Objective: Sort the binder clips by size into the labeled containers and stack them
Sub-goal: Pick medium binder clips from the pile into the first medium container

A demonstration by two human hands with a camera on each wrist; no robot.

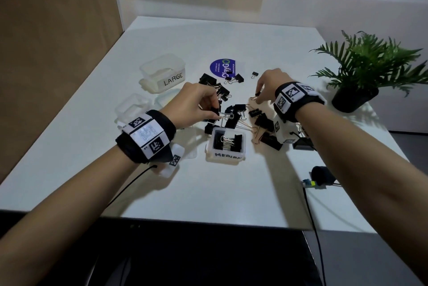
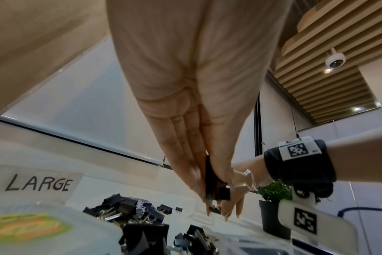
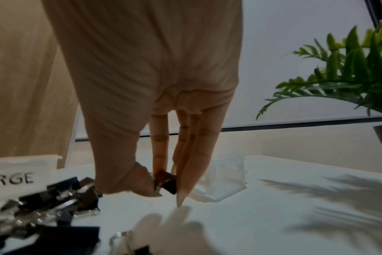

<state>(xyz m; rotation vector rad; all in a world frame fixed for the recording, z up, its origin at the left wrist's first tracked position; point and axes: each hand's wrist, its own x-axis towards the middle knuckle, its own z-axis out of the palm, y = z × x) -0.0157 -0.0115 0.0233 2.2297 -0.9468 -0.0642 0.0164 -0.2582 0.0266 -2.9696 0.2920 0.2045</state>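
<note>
Black binder clips [image 1: 234, 114] of mixed sizes lie in a loose pile mid-table. My left hand [image 1: 209, 109] pinches a black clip [image 2: 209, 181] between thumb and fingers, just above the pile. My right hand [image 1: 257, 97] hovers low over the pile's right side, with a small black clip [image 3: 167, 181] pinched between thumb and forefinger. The clear tub labelled MEDIUM [image 1: 228, 154] stands nearest me and holds a few clips. Further back on the left is the clear LARGE tub [image 1: 163, 72]. A third clear tub [image 1: 132, 105] is partly hidden behind my left wrist.
A potted green plant [image 1: 361, 72] stands at the right edge. A round blue sticker [image 1: 222, 68] lies behind the pile, with stray small clips [image 1: 254, 74] near it. A container lid [image 1: 165, 99] lies by the LARGE tub. A black cable [image 1: 310, 211] runs off the front right corner.
</note>
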